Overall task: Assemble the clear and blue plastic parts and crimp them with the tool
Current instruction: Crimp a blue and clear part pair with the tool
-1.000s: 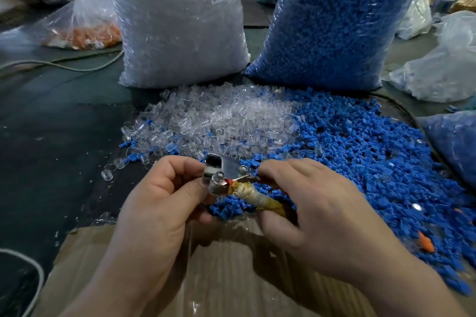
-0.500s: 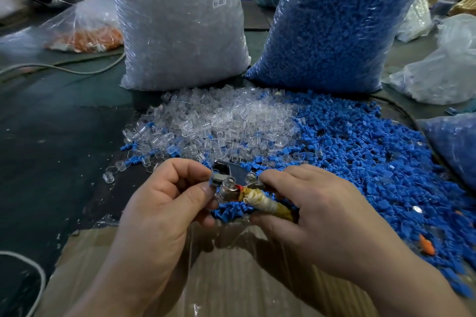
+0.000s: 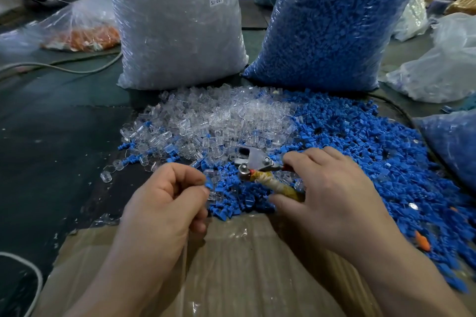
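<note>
My right hand (image 3: 332,195) grips the crimping tool (image 3: 257,165) by its tape-wrapped handles, metal jaws pointing left over the parts. My left hand (image 3: 167,195) sits a little left of the jaws, thumb and forefinger pinching a small blue part (image 3: 209,183); any clear piece on it is hard to make out. A heap of loose clear parts (image 3: 219,121) lies behind the hands. A wider spread of loose blue parts (image 3: 360,157) covers the table to the right and under the tool.
Two big bags stand at the back: clear parts (image 3: 175,20) and blue parts (image 3: 332,26). A bag of orange parts (image 3: 79,36) lies far left. A plastic-covered cardboard box (image 3: 231,265) sits under my wrists. A cable (image 3: 64,67) crosses the dark table (image 3: 51,136).
My left hand has pulled away from the tool's jaws to the left, still pinching a small part. The tool stays in my right hand, now a gap apart from the left.
</note>
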